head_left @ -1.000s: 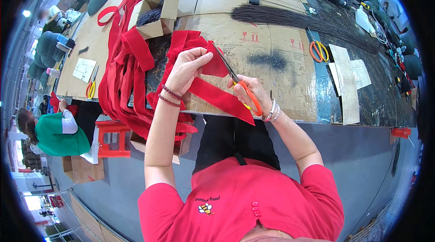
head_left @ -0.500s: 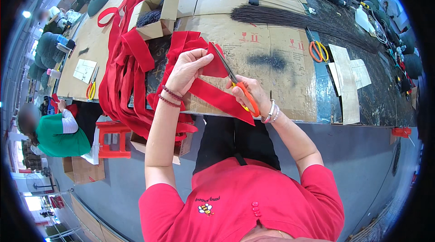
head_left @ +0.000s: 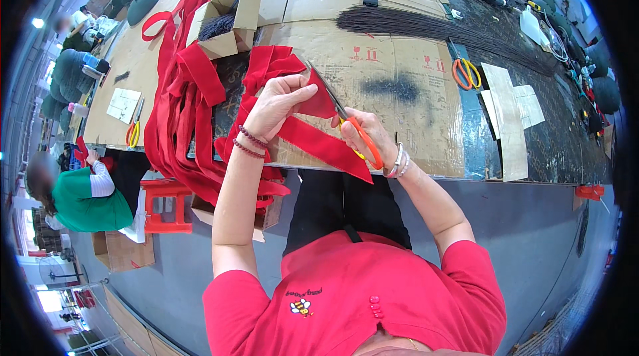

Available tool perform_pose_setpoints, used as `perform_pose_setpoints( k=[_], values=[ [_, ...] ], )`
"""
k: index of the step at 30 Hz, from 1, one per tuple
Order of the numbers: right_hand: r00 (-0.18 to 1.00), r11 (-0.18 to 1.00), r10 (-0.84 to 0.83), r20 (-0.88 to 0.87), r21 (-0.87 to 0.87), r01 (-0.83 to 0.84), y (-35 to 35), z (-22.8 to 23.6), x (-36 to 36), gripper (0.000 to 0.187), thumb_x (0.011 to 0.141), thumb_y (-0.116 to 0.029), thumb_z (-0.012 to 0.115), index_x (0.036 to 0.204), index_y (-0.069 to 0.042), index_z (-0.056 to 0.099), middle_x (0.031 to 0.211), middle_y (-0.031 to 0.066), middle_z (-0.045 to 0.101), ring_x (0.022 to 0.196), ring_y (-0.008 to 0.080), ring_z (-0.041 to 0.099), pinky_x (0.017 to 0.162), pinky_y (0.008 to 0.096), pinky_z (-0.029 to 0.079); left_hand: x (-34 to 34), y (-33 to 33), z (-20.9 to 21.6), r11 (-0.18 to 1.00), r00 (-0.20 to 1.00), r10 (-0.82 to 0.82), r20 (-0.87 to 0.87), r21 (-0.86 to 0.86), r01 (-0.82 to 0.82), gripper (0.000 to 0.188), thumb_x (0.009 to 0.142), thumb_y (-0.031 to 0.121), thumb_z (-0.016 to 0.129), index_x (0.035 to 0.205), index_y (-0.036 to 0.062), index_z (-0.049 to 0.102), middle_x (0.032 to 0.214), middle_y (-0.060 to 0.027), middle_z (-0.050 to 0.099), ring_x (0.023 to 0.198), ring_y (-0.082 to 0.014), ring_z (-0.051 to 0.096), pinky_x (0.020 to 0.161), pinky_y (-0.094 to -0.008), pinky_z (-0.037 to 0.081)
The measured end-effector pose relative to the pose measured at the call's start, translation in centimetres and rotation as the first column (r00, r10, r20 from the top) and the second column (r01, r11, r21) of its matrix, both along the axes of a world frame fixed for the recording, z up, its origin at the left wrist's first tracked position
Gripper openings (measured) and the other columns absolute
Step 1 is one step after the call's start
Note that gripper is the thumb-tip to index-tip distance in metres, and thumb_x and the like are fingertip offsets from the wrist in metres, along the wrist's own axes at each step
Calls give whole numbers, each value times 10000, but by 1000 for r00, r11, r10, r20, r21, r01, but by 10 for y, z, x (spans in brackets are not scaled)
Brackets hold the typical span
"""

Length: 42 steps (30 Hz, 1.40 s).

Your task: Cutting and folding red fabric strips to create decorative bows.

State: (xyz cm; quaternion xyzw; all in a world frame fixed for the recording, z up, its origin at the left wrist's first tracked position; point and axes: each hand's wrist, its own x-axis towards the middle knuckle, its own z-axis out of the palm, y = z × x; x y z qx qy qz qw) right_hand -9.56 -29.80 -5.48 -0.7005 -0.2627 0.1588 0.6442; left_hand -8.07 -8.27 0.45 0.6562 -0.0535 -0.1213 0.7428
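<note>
A red velvety ribbon [head_left: 317, 100] is pinched between the thumb and fingers of my left hand [head_left: 279, 104]. My right hand [head_left: 370, 131] grips scissors [head_left: 360, 132] with orange and yellow handles. Their blades lie along the raised piece of ribbon, pointing up and to the left. Whether the blades are fully together is hard to make out. A loose tail of ribbon [head_left: 326, 148] slants below both hands to the table's front edge. More red ribbon [head_left: 269, 63] is bunched just beyond my left hand.
Long red strips [head_left: 174, 116] hang over the front edge at left, beside an open carton [head_left: 245, 17]. Dark thin wires [head_left: 413, 23] lie across the back. Other scissors [head_left: 466, 73] and card pieces [head_left: 507, 123] are at right. A person in green [head_left: 90, 199] sits at far left.
My hands have stayed almost in place. The scissors' tips have shifted slightly up and left along the ribbon.
</note>
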Motion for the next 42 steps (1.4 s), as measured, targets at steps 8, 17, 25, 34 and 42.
perform_pose_setpoints(
  k=[8,17,25,34,42],
  values=[
    [990,996,-42,-132,69,51,2,14,-8,408,912,-434,554,918,-26,558,581,-78,388,481,2,352,426,178,286,0,3,-2,1000,999,-21,-46,-18,20,66,887,145,626,846,95,616,756,104,514,662,36,457,567,-144,358],
    [995,997,-80,-57,9,81,-1,10,-6,438,905,-444,554,874,-10,609,513,-25,423,449,53,433,433,230,355,-2,-2,1,1000,1000,14,-9,17,-13,150,884,213,639,781,107,612,648,127,455,548,44,339,480,-160,245],
    [999,998,35,39,51,-37,-4,11,-7,660,890,-643,371,1057,-23,524,665,-10,454,567,65,441,486,205,354,-2,-1,1,999,1000,18,-26,-49,-19,123,886,205,633,884,84,649,696,108,529,581,41,400,502,-147,283],
    [995,991,-20,-95,129,32,-12,5,3,638,891,-636,388,1064,-37,525,676,-13,453,600,54,456,508,187,367,7,11,0,966,994,110,-15,-233,-110,147,939,113,525,1030,26,602,942,-35,654,838,-88,629,753,-211,503],
    [962,978,-71,-262,172,119,-30,-10,8,409,927,-433,519,1000,-31,541,620,-12,483,531,65,465,467,219,389,10,10,13,938,991,137,-4,-322,-131,188,951,127,497,1065,-4,569,1033,-151,647,944,-182,642,830,-306,525]
  ],
)
